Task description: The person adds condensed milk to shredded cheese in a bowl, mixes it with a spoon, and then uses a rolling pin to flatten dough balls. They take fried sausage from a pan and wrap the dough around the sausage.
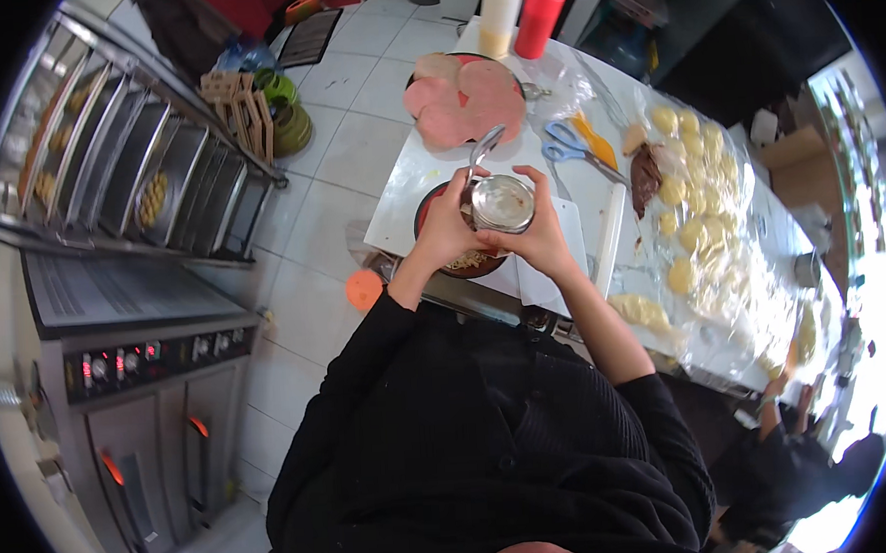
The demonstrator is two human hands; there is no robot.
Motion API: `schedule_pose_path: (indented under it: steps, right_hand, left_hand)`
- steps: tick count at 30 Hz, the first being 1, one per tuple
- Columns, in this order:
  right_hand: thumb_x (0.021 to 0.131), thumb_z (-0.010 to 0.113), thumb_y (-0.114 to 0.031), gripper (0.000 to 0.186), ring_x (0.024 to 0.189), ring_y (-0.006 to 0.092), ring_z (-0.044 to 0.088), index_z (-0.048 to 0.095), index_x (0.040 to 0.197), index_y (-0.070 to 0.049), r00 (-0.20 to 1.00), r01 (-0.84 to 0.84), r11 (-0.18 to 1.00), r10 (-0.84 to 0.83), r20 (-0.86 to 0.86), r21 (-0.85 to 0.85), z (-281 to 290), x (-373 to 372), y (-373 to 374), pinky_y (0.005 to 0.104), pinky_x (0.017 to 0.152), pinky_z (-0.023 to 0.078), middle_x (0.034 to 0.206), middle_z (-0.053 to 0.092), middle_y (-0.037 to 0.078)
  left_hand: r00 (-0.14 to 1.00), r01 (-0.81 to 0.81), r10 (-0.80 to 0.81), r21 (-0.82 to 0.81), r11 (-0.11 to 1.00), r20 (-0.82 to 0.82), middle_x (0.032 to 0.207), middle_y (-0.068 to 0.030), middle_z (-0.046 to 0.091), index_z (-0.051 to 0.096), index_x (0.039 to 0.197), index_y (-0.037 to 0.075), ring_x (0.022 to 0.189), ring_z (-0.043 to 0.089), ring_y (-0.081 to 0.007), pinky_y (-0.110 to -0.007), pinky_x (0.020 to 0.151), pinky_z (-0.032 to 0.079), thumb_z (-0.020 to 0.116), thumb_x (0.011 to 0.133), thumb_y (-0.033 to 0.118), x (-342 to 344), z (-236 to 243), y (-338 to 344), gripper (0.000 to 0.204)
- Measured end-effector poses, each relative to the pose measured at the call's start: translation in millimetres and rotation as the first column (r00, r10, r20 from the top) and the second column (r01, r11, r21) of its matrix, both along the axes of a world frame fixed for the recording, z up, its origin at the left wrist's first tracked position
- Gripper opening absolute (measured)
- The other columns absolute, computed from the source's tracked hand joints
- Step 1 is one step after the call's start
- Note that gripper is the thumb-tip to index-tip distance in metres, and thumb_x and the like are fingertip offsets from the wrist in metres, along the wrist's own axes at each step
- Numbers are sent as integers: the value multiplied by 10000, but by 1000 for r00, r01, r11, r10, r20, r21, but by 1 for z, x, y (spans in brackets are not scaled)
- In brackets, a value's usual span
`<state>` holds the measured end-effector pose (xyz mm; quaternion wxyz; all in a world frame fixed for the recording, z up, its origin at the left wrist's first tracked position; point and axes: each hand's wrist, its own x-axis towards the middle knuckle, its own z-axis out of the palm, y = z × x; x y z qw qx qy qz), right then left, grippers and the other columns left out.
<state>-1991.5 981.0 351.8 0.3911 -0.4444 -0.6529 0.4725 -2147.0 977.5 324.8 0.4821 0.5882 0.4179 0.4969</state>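
Metal can (503,204): between both hands, raised over the bowl (423,208) at the near left part of the desk (396,197).
Left hand (447,223): closed in against the can's left side; can't tell if it also grips the curved metal utensil (484,146) sticking out just beyond it.
Right hand (538,233): clamped around the can's right side, fingers on the far edge, thumb on the near edge.
Can handling: my read is light to moderate, fill level unknown. Stiff wall, hard to crush, smooth, so probably slippery if greasy. Edge could be sharp.
Can hold point: side wall, thumb opposite fingers, clear of the edge.
Can direction: round end faces up at the camera; can't tell whether that's mouth or base. Long axis runs roughly along the line of sight, so strongly foreshortened; exact tilt unclear.
Utensil direction: curved end points away from the person, leaning slightly right; lower end hidden behind the left hand.
Bowl contents: pale shredded food (470,261), loose and soft by the look.
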Motion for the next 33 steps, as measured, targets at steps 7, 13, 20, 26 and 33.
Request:
schedule_pose_path:
  steps: [7, 13, 20, 26, 33]
  right_hand:
    - [529, 792, -138, 801, 953, 176, 514, 326, 1168, -9, 996, 62, 998, -60, -73, 19, -18, 1, -5, 301, 841, 412, 1015, 515, 97]
    - [529, 782, -128, 785, 1027, 224, 481, 308, 1146, -24, 979, 50, 995, -32, -201, 88, -34, 14, -15, 359, 889, 384, 1070, 466, 121]
    - [524, 776, -143, 808, 1069, 282, 459, 278, 1153, -41, 990, -5, 991, 24, -139, 136, -38, 9, -24, 416, 920, 361, 1090, 450, 163]
    - [520, 777, -146, 825, 1078, 285, 453, 267, 1160, -43, 995, -10, 974, 33, -98, 227, -32, 5, -23, 418, 923, 358, 1111, 441, 178]
    - [516, 774, -138, 814, 1055, 272, 464, 275, 1153, -50, 999, -16, 979, 26, -46, 202, -30, 2, -25, 402, 908, 367, 1088, 454, 165]
  left_hand:
    - [969, -144, 153, -63, 988, 196, 1034, -79, 491, 424, 1035, 23, 809, 571, -147, -252, 722, 477, 765, 557, 32, -31, -9, -15, 587]
    - [851, -514, 525, -247, 821, -23, 888, -76, 621, 383, 797, 42, 728, 572, -77, -245, 481, 445, 667, 676, 43, -48, -85, -14, 309]
    - [791, -589, 607, -171, 790, 81, 917, -71, 641, 562, 908, 8, 787, 608, -96, -191, 456, 390, 551, 651, -60, -35, -84, -13, 266]
    - [826, -497, 548, -291, 818, 131, 965, -108, 629, 592, 964, -35, 868, 604, -130, -194, 632, 461, 513, 651, -116, -36, -74, -14, 333]
    - [815, -521, 569, -290, 803, 110, 939, -113, 639, 614, 950, -19, 827, 611, -116, -200, 582, 457, 515, 649, -113, -37, -72, -13, 331]
